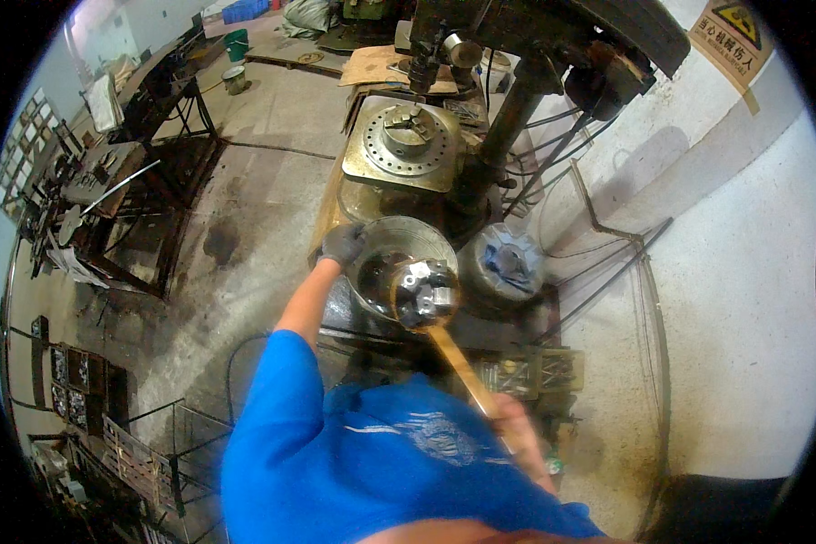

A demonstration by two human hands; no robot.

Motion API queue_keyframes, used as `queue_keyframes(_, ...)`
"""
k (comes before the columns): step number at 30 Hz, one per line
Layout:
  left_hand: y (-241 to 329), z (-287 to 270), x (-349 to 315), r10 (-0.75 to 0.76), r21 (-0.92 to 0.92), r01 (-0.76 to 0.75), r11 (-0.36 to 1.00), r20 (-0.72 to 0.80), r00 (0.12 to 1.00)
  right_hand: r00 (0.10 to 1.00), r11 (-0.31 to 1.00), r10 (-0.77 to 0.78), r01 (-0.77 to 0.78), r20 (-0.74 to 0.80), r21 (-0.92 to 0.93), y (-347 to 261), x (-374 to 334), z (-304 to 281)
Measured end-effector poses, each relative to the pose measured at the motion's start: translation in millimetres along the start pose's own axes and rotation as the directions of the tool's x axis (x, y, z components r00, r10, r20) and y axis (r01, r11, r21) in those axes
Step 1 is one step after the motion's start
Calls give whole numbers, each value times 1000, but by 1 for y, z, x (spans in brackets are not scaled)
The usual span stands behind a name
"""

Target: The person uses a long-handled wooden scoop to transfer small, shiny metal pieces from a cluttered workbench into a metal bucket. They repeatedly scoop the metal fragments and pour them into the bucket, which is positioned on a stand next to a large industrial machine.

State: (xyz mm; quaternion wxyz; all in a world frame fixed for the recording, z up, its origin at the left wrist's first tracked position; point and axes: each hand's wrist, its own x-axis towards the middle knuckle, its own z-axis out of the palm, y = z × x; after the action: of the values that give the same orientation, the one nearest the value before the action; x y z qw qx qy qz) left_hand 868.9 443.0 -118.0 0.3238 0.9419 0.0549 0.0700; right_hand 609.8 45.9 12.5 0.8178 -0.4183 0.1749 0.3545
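My left hand [343,243], in a grey glove, is closed on the left rim of a round metal bucket [437,238]. Dark liquid shows in the bottom of the bucket. Bare, my right hand [510,419] grips the wooden handle of a long-handled strainer [462,370]. The strainer's round head lies over the bucket's near right side and carries several shiny metal parts [425,288]. Whether the head touches the bucket wall, I cannot tell.
Behind the bucket stands a drill press [508,118] with a chuck [406,130] on its square table. A second bucket with blue cloth [510,258] is at the right, near the white wall [734,299]. Workbenches [127,181] line the left; trays [530,374] sit below.
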Motion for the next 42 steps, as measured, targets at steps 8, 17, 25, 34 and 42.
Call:
queue_keyframes(8, 3, 0, -1, -21, -21, 21, 1000, 3, 1000, 998, 995, -55, 53, -28, -80, 0, -2, 6)
queue_keyframes(17, 4, -2, -3, 10, 10, -10, 1000, -28, 1000, 976, 956, -123, 164, 179, -241, -1, -15, 11)
queue_keyframes(25, 0, -2, -1, 42, 25, -41, 999, -5, 999, 1000, 998, -9, 11, 28, -61, 1, 2, -2)
queue_keyframes(34, 1, -1, -2, 37, -43, -38, 998, -34, 999, 1000, 999, -4, 6, 25, -54, -4, -1, 0)
queue_keyframes(42, 19, -22, -7, 37, 12, -37, 999, 69, 997, 923, 977, 213, -205, 320, -58, -44, 11, 37)
